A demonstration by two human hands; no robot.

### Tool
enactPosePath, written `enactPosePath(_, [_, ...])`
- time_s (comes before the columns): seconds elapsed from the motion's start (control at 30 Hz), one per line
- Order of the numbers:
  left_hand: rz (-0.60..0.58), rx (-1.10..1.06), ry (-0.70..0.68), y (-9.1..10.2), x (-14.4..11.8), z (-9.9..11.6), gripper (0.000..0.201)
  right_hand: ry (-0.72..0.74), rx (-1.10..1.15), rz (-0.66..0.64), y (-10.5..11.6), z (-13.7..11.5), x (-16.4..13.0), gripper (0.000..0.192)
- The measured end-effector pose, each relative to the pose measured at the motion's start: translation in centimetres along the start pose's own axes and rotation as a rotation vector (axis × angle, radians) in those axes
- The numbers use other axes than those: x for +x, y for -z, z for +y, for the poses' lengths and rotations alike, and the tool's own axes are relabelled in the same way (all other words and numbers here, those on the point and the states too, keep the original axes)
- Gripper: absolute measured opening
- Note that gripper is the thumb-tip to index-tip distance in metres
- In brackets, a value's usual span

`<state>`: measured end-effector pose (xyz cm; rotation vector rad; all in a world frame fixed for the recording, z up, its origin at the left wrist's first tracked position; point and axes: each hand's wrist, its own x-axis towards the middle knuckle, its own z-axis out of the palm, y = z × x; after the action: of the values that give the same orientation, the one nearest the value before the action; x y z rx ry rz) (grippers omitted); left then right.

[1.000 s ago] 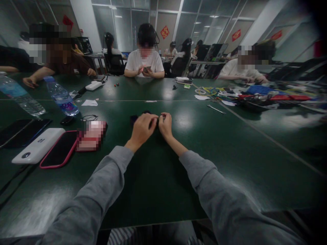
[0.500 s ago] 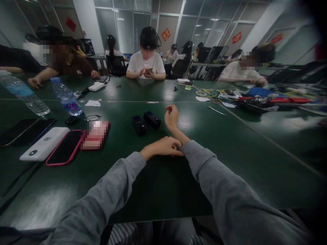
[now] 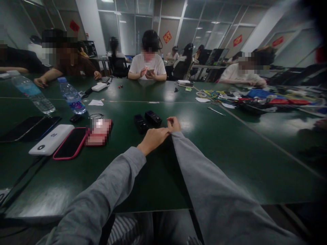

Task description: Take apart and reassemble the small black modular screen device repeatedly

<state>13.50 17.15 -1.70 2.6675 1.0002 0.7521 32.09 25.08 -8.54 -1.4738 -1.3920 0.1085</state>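
Dark green laminate covers the long table [image 3: 230,149], and its left end is crowded. Two clear plastic water bottles with blue labels [image 3: 73,98] lie tilted near the far left, with two black phones [image 3: 30,126] flat in front of them. Just beside those sit a white oblong power bank [image 3: 52,139] and a phone in a pink case [image 3: 70,143], side by side, screen up. A small black coiled cable [image 3: 95,116] lies a little further back.

Nearer the middle, two small black rectangular devices [image 3: 146,120] lie close together on the table, slightly angled, untouched by either hand. Just in front of them the person's left hand [image 3: 153,137], in a grey sleeve, reaches across with its fingers pinched on the cuff of the grey right sleeve [image 3: 176,136]. The right hand [image 3: 173,124] is loosely curled, its fingers closed on nothing that can be seen, and it sits right behind the left fingertips, so the two hands meet at the cuff.

Further right, a thin metal tool [image 3: 216,110] lies alone on the green surface. Beyond it, a heap of coloured cables and parts [image 3: 255,97] spreads along the far right edge. Other people sit across the table, one in a white shirt [image 3: 147,66] with both hands raised.
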Motion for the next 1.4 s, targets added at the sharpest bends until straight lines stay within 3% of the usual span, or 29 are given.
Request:
enactPosePath(0.07, [0.075, 0.003, -0.042, -0.3, -0.6, -0.6, 0.036, 0.026, -0.02, 0.011, 0.1, -0.2, 0.0, 0.021])
enactPosePath(0.23, [0.458, 0.0, 0.067, 0.8, -2.1, -3.7, 0.035, 0.201, -0.19, 0.039, -0.1, -1.4, 0.1, 0.026])
enactPosePath(0.43, [0.703, -0.094, 0.259, 2.6, -3.1, -8.5, 0.038, 0.388, -0.35, -0.198, -0.1, -3.1, -1.2, 0.034])
enactPosePath(0.57, [0.839, -0.218, 0.428, 2.2, -2.9, -10.5, 0.043, 0.394, -0.362, -0.239, -0.1, -3.2, -1.4, 0.041])
enactPosePath(0.73, [0.733, -0.428, 0.56, 0.1, -2.3, -11.7, 0.046, 0.372, -0.364, -0.292, -0.3, -3.0, -1.2, 0.053])
enactPosePath(0.93, [0.536, -0.542, 0.578, -1.4, -1.5, -13.5, 0.066, 0.381, -0.372, -0.427, -0.5, -3.1, -1.3, 0.06])
enactPosePath(1.4, [0.454, -0.671, 0.444, -1.6, -0.4, -16.1, 0.062, 0.381, -0.558, -0.448, -0.1, -4.5, -1.5, 0.045])
